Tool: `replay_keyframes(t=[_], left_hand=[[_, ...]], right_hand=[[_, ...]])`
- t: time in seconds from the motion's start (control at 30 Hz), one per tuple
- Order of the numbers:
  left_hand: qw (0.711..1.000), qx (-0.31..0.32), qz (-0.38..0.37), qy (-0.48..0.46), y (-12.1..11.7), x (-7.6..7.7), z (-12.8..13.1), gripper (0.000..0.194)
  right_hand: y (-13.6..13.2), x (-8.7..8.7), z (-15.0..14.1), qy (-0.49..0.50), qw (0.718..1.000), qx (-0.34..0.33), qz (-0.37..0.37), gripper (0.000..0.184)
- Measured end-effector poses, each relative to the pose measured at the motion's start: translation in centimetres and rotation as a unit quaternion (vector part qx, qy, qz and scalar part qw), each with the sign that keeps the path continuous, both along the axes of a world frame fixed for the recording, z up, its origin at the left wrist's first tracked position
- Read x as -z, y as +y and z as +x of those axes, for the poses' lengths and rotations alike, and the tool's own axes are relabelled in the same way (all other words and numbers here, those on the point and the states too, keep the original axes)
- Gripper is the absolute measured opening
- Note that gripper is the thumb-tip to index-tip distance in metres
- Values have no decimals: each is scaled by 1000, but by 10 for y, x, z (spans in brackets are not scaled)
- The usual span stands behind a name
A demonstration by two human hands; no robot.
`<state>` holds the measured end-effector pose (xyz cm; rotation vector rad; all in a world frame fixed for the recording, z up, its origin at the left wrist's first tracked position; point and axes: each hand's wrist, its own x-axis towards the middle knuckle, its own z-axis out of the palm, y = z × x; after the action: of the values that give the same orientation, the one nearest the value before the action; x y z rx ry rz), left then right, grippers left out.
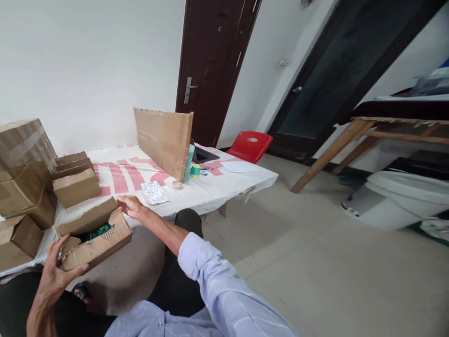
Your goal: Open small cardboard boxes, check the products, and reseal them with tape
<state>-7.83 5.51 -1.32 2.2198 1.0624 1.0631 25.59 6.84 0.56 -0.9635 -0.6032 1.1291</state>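
Observation:
An open cardboard box [100, 245] with green items [98, 231] inside is held over my lap at the table's near edge. My left hand [58, 269] grips its near left corner, thumb on the front wall. My right hand [129, 205] holds the box's far right end, fingers curled on the raised flap. My right sleeve is light blue.
A table with a white and red cloth [217, 185] carries stacked cardboard boxes [28, 173] at left, an upright cardboard sheet [164, 139], a speckled packet [154, 192], a tape roll [195, 170] and a paper sheet [240, 166]. A red stool [253, 145], doors and a wooden table [386, 128] stand beyond.

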Motion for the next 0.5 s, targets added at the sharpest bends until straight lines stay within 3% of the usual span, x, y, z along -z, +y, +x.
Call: replay_keyframes(t=[0.27,0.5], left_hand=[[1000,-9,-23,9,-1,-8,4,99],[999,-26,-31,2,0,-8,7,97]], right_hand=[[-19,19,68,-117,978,172,6,29],[-63,39,165,-306,902,302,-27,26]])
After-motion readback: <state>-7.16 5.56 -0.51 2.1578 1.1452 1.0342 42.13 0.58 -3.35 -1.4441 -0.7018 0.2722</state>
